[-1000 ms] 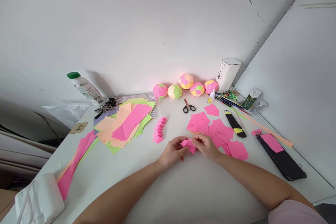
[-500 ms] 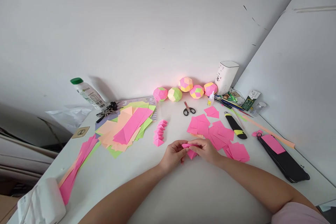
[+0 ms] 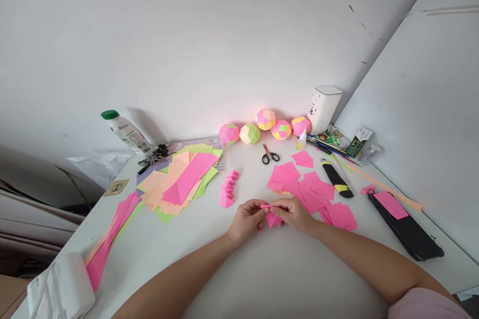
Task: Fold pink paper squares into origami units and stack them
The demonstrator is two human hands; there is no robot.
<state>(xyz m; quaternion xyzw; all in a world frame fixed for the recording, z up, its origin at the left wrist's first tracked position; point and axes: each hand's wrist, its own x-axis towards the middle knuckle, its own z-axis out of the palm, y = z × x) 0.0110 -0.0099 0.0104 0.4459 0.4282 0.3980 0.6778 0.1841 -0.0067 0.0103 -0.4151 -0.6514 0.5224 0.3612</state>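
Note:
My left hand [image 3: 246, 219] and my right hand [image 3: 294, 213] meet over the white table [image 3: 269, 269], both pinching one small folded pink paper piece [image 3: 272, 218] between their fingertips. A row of finished folded pink pieces [image 3: 228, 189] lies just to the left, beyond my left hand. Loose pink paper squares [image 3: 310, 192] are scattered to the right, close to my right hand.
A stack of pink, orange and green sheets [image 3: 181, 182] lies at the left, with long pink strips [image 3: 108, 239] nearer. Paper balls [image 3: 265, 119], scissors [image 3: 269, 155], a glue bottle [image 3: 300, 141], a cutter [image 3: 336, 178], a black case [image 3: 406, 227], keys [image 3: 153, 155] and a bottle [image 3: 125, 132] ring the table.
The pink piece has been folded flatter between my fingertips; my hands stayed in place, pinching closer together. The view shifted slightly.

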